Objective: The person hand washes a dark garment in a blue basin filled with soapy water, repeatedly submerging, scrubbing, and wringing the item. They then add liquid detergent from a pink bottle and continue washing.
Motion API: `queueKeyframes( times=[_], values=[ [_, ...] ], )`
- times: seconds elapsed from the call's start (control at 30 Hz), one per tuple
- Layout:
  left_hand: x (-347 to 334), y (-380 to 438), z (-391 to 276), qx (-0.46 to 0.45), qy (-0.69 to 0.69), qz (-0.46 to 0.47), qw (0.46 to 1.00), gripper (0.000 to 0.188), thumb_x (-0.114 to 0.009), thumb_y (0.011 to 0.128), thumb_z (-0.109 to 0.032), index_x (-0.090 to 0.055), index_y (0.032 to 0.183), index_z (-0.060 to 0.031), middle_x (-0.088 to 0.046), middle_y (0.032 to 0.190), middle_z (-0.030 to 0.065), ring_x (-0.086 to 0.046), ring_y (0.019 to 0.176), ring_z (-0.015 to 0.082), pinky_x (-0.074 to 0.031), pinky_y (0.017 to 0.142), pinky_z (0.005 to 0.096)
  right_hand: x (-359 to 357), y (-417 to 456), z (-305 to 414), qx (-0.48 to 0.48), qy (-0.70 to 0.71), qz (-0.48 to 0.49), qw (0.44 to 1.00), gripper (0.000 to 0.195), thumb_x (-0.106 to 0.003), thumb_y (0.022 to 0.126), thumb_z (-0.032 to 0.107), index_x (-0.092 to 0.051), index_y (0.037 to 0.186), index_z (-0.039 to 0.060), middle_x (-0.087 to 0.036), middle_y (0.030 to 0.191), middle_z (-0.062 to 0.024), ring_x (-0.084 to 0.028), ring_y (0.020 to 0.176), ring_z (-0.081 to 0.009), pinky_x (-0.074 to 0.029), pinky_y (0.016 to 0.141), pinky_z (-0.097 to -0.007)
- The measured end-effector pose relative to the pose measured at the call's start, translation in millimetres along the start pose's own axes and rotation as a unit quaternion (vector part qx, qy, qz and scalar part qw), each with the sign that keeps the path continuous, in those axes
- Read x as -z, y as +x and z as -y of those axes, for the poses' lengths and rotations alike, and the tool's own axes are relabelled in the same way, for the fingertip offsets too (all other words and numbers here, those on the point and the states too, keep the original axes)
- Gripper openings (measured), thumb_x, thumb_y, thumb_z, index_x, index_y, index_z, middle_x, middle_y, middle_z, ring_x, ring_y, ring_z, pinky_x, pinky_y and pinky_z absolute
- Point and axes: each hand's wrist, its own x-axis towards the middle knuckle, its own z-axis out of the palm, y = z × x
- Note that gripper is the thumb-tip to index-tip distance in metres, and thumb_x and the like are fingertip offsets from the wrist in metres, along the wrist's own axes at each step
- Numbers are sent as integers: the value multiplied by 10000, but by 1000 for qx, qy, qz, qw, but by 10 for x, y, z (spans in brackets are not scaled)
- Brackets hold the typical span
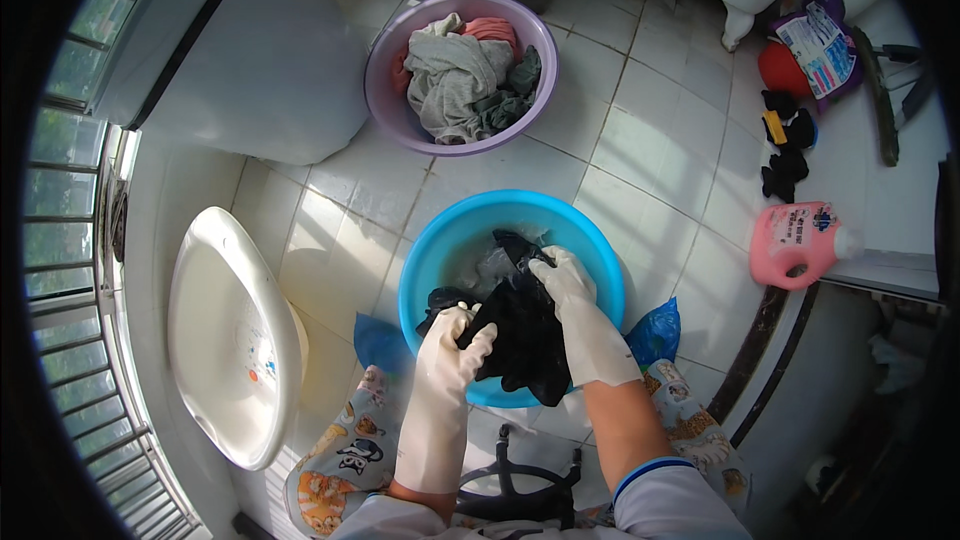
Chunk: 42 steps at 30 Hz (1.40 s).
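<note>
A black garment (pixel 517 345) is spread between my gloved hands over a blue plastic basin (pixel 600 262), its lower end draped across the near rim. Fingers of my left hand (pixel 454 341), in a long white rubber glove, grip the cloth on its left side. On the upper right, my right hand (pixel 562 277), gloved alike, pinches another part of the dark fabric. Cloudy, sudsy water (pixel 484 262) shows in the basin behind the cloth. More black cloth (pixel 442 300) lies at the basin's left side; whether it is the same piece I cannot tell.
Beyond stands a purple basin (pixel 551 82) of grey, pink and dark green clothes (pixel 457 75). A white baby bathtub (pixel 225 345) leans at left. At right are a pink detergent jug (pixel 791 244) and black socks (pixel 784 165). Blue shoe covers (pixel 656 330) flank my basin.
</note>
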Motion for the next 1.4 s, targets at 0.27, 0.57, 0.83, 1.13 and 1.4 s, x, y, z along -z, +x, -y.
queueKeyframes(
  times=[0.27, 0.57, 0.83, 1.13, 1.4],
  values=[
    [-30, -53, 332, 60, -246, 30, 967, 222, -690, 922, -215, -615, 942, -7, -555, 832, -30, -481, 784, 93, -409, 727, 276, 352, -931, 420, 161, 41, 9, 986, 361, -714, 947, 241, -685, 1260, 63, -734, 1128, -91, -698, 987, -186, -530, 898, -314],
    [85, 451, -49, -110, 78, 24, 991, 545, -658, 982, -376, -575, 1445, -100, -576, 1464, 179, -513, 1382, 369, -381, 1173, 453, -547, -1358, -379, 309, -1, 28, 951, 237, -735, 908, 124, -704, 1109, 2, -717, 1006, -159, -696, 941, -286, -560, 874, -377],
    [-314, 351, 1104, -143, 390, -29, 909, 497, -610, 979, -271, -556, 1460, -156, -509, 1509, 197, -482, 1383, 449, -357, 1179, 536, -478, -1018, -529, 350, -175, -256, 884, 621, -780, 877, 240, -548, 1436, 98, -542, 1467, -205, -522, 1330, -426, -380, 1144, -551],
    [-623, 1071, 1505, -78, 305, -19, 949, 128, -629, 932, -185, -707, 957, -86, -684, 917, 158, -650, 860, 354, -529, 877, 499, -964, -13, -777, 327, -156, -252, 897, 446, -816, 769, 87, -685, 1191, 142, -684, 1149, -131, -634, 1083, -373, -501, 928, -500],
    [-785, 1765, 1862, 130, -130, -68, 981, 274, -584, 995, -145, -611, 737, -59, -610, 737, 95, -621, 644, 232, -531, 600, 329, -631, 564, -271, 175, -123, -133, 968, 217, -673, 974, 226, -715, 965, 13, -706, 949, -248, -672, 883, -464, -546, 803, -499]
  ],
)
